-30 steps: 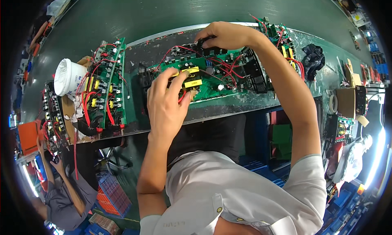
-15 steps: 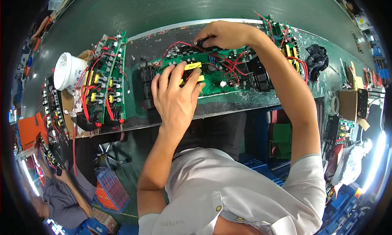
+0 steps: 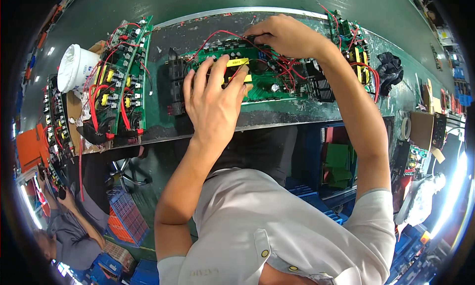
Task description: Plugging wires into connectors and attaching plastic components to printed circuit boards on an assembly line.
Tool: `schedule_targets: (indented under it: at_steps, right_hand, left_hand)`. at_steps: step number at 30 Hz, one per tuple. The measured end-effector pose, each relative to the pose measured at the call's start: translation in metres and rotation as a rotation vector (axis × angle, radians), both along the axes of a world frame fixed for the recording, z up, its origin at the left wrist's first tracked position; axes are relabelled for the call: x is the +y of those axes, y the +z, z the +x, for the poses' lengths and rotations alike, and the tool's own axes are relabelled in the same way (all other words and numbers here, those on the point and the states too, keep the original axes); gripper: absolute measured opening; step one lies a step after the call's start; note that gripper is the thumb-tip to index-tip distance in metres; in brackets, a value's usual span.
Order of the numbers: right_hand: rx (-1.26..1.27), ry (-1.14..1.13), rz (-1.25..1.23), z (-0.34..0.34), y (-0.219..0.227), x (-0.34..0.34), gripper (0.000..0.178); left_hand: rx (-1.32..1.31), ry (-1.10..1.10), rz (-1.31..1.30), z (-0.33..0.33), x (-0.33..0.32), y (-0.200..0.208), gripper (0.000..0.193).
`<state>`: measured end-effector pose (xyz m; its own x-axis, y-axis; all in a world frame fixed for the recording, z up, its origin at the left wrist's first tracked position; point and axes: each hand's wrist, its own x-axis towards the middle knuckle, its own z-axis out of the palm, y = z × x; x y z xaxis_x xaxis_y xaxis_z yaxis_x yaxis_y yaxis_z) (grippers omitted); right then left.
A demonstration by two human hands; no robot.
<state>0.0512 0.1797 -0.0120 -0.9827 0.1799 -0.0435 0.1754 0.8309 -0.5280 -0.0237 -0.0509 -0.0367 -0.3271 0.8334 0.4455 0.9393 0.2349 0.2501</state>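
Observation:
A long green circuit board [image 3: 267, 92] lies flat on the bench before me, with black parts along its far edge and loose red wires [image 3: 284, 62] looping over it. My left hand [image 3: 213, 104] rests on its left part, fingers spread, beside a yellow-wrapped transformer [image 3: 237, 62]. At the board's left end is a black end piece [image 3: 175, 82]; at the right end, a black finned block [image 3: 322, 89]. Over the far edge, my right hand [image 3: 289, 37] is closed in a pinch on something small and dark, mostly hidden by its fingers.
Several similar boards [image 3: 133, 82] stand upright at left, near a white bucket [image 3: 74, 69]. Another board [image 3: 358, 62] and a crumpled black bag [image 3: 390, 73] are at right. A co-worker [image 3: 79, 245] sits at lower left, by a crate [image 3: 128, 215].
The whole view has shifted, so the bench appears higher. My right hand has moved slightly right along the board's far edge. My left hand stays on the board.

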Motion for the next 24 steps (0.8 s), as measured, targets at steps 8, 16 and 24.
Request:
schedule_targets:
  at_steps: [8,16,24]
  right_hand:
    - [0.076,0.055,-0.009,0.001,-0.007,0.002,0.029]
    - [0.158,-0.017,0.091,0.011,-0.007,-0.017,0.031]
    - [0.092,-0.029,0.025,-0.009,0.000,-0.023,0.031]
  left_hand:
    - [0.000,0.000,0.006,0.000,0.000,0.000,0.033]
    - [-0.008,0.008,0.001,-0.001,0.000,0.000,0.032]
    - [-0.041,-0.045,0.056,-0.005,-0.002,-0.002,0.034]
